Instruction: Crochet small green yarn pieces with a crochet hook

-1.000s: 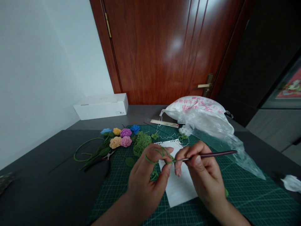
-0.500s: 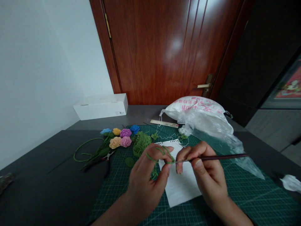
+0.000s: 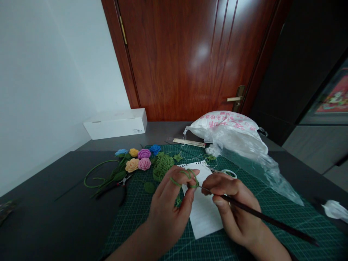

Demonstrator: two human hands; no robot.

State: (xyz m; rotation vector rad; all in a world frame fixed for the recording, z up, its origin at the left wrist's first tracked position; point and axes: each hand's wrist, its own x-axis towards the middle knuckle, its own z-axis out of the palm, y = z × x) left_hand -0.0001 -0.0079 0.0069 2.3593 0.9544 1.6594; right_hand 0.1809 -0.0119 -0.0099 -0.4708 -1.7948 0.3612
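Observation:
Green yarn (image 3: 176, 182) loops around the fingers of my left hand (image 3: 171, 203), which pinches a small green crochet piece (image 3: 193, 184) between thumb and fingers. My right hand (image 3: 236, 203) grips a dark-handled crochet hook (image 3: 255, 212). The hook's thin metal end reaches left to the green piece, while its handle slants down to the right. Whether a loop sits on the hook tip is too small to tell. Behind my left hand rests a skein of green yarn (image 3: 163, 165). A sheet of white paper (image 3: 205, 217) lies beneath both hands.
Crocheted flowers (image 3: 144, 154) with green stems lie left of the skein, beside pliers (image 3: 124, 181). A green cutting mat (image 3: 136, 224) covers the table's middle. Scissors with a pale handle (image 3: 230, 173) lie behind my right hand. A white plastic bag (image 3: 231, 127) and a white box (image 3: 116, 123) stand farther back.
The crochet hook has swung from nearly level to slanting, its handle end now lower right. My right hand has rotated with it, uncovering the scissors handle. My left hand stays nearly in place.

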